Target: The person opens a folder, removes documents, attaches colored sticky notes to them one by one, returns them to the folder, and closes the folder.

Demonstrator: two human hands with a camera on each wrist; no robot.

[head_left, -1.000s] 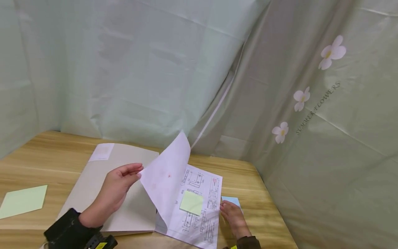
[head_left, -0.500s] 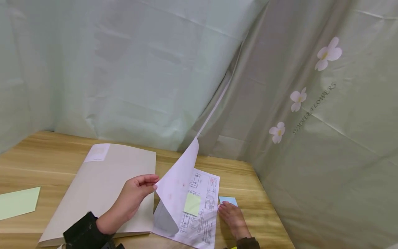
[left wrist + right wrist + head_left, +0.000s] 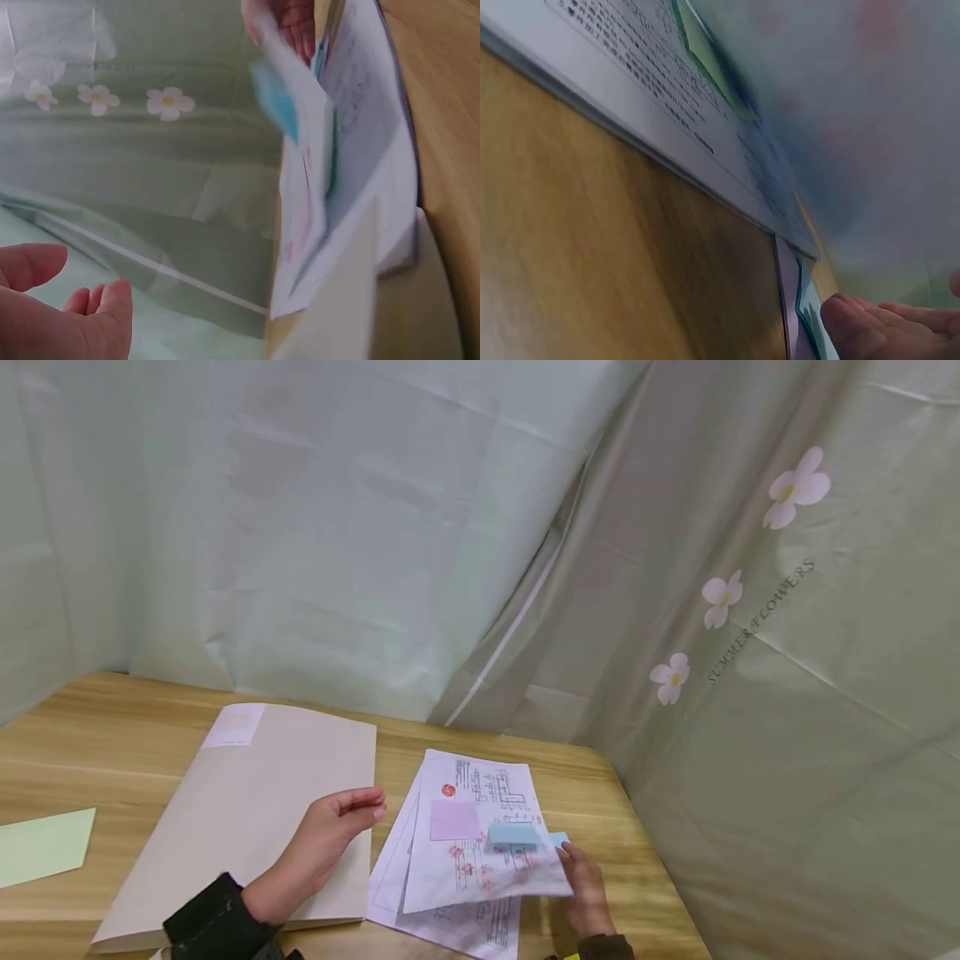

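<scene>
My left hand [image 3: 322, 839] hovers above the beige folder [image 3: 262, 802], thumb and fingertips near each other and nothing between them. In the left wrist view a gap shows between its thumb and fingers. To the right, a top sheet [image 3: 442, 881] printed with drawings hangs with its near edge raised over the paper stack [image 3: 386, 893]. It carries a purple sticky note [image 3: 454, 820] and a blue sticky note [image 3: 513, 836]. My right hand [image 3: 585, 885] is at that sheet's right edge, beside another blue note [image 3: 558, 839] partly hidden; its fingers look extended in the right wrist view.
A pale green paper [image 3: 45, 847] lies on the wooden table [image 3: 135, 710] at the left. The folder bears a white label [image 3: 234, 725]. A flowered curtain [image 3: 780, 735] borders the table at the back and right.
The page my left hand held and turned rightward has been let go and drops over the stack, covering the green note. My right hand has shifted slightly right.
</scene>
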